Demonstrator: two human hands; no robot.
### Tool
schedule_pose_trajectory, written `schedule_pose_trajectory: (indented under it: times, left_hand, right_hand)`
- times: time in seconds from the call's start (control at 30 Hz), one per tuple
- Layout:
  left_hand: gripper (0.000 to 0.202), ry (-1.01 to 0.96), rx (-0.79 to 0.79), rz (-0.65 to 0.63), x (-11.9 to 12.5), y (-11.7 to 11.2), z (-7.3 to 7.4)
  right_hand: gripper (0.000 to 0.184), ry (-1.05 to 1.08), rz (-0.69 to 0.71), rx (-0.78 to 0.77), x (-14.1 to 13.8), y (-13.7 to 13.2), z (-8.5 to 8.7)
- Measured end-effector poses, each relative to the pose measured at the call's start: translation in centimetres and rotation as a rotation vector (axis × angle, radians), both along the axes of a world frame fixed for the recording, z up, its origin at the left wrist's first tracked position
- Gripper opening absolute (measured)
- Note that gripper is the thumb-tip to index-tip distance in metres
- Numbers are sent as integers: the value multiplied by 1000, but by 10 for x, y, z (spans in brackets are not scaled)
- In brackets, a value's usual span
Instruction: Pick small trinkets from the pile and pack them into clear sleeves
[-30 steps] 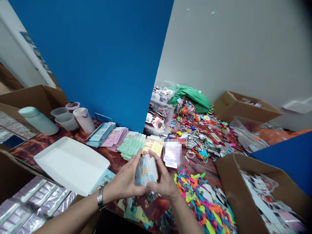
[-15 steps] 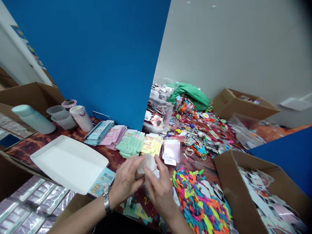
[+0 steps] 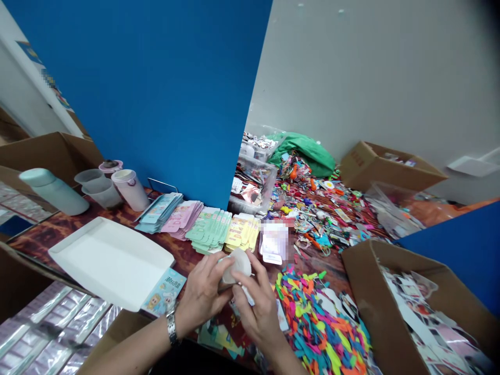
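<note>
Box (image 3: 239, 262), small, pale side uppermost: held over the table (image 3: 180, 254) between both hands. Left hand (image 3: 205, 285): fingers closed on its left side; metal band (image 3: 171, 326) at wrist. Right hand (image 3: 255, 307): fingers closed on its right side. Behind, in a row: blue cards (image 3: 159, 212), pink cards (image 3: 180, 219), green cards (image 3: 209, 229), yellow cards (image 3: 241, 232). Leftward: white tray (image 3: 109, 263), printed packet (image 3: 164, 292) at its corner.

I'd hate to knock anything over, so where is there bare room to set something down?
Bare tabletop shows between the white tray and the card stacks; the tray's inside looks bare too. A smaller patch lies between the trinkets and the bright pile, beside the cardboard box. Those two heaps are crowded.
</note>
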State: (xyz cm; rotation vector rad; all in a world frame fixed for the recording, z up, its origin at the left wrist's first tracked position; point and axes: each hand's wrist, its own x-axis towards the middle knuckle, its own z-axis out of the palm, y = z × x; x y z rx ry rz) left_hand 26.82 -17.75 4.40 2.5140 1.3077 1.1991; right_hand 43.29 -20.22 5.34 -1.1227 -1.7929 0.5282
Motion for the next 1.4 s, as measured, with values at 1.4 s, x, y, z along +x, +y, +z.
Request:
schedule_pose_trajectory:
  times: [1.4]
  left_hand:
    - [82,-388,-396,-161,-6,0,-9]
  right_hand:
    - [40,305,-46,-510,19,6,-29]
